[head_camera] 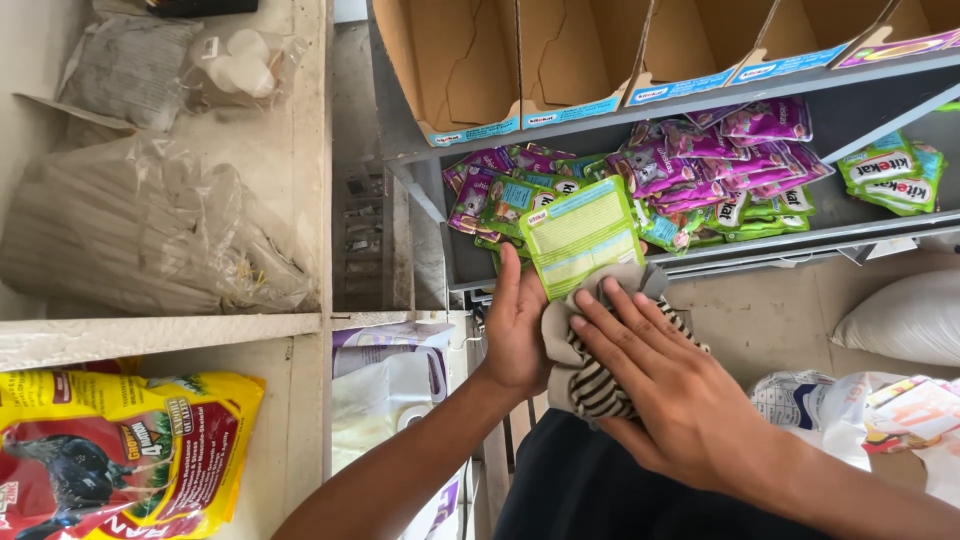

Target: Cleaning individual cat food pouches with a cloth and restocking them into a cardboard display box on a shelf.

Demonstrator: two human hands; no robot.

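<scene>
Two hands meet at the centre of the head view: the left hand [517, 335], fingers straight and pressed together, props a green pouch [583, 233] from behind in front of the grey shelf [850, 228], while the right hand [668, 395], fingers spread flat, presses a striped cloth [592, 380] against the pouch's lower edge. Wiping goes best, by this view, if the left palm backs the pouch firmly and the cloth travels in even strokes, clear of the loose purple pouches [700, 160] heaped just behind it.
</scene>
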